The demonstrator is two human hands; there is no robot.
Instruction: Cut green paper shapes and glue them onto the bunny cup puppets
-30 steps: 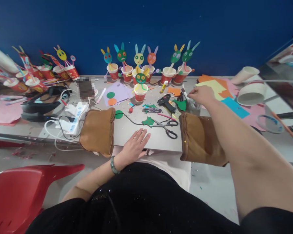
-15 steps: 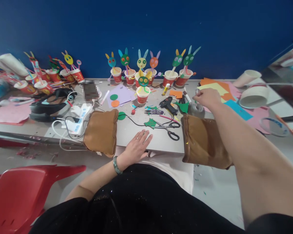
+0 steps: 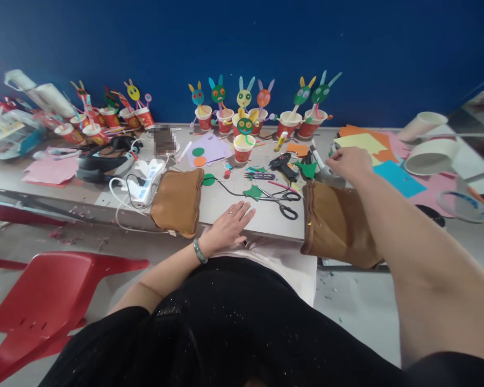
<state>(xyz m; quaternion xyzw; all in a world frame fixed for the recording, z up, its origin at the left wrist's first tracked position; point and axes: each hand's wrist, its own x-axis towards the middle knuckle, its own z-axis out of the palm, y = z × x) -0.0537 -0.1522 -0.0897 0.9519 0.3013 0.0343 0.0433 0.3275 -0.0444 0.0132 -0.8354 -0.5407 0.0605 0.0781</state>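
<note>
Front cup [image 3: 242, 152]: green-faced rabbit figure [image 3: 245, 126] in it
Back cups [image 3: 204, 119]: rabbit-eared figures [image 3: 244, 97] in them
My left hand [image 3: 230, 224]: flat on the desk [image 3: 215, 207], fingers spread, holding nothing
My right hand [image 3: 351, 162]: fingers bunched beside the tape roll [image 3: 326, 173] — can't tell what's held
Change: view swung left — more red chair [image 3: 48, 293]

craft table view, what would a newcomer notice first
Probably the bright rabbit-eared paper figures standing in red-and-white cups before the blue wall. Next, perhaps, the red chair at lower left, and the open-handled scissors lying near the left hand.
</note>
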